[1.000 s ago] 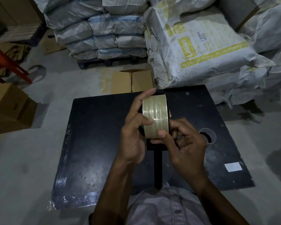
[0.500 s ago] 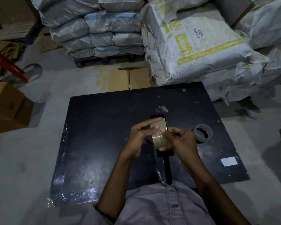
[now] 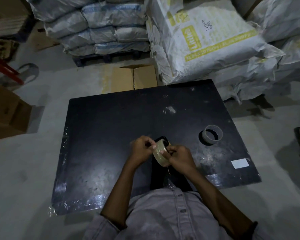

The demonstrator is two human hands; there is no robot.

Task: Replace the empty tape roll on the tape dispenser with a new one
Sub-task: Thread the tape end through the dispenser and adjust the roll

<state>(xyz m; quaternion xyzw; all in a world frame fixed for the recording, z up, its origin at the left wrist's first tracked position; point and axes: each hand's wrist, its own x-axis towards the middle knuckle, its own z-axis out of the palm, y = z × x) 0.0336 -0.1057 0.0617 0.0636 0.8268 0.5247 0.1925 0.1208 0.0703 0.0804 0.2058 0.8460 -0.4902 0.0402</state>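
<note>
I see the new tape roll (image 3: 159, 154) on the black tape dispenser (image 3: 163, 141), between both hands above the worktop (image 3: 100, 135). My left hand (image 3: 142, 149) pinches at its upper edge; my right hand (image 3: 179, 155) grips its right side. The empty tape core (image 3: 212, 137) stands apart, far right, with bare worktop left.

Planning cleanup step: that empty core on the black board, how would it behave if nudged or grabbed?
The empty core is a bare, thin-walled ring, so probably very light and likely to slide at a nudge. It rests on its flat end on the black board, so it shouldn't roll unless tipped. A hard pinch may dent it.
</note>
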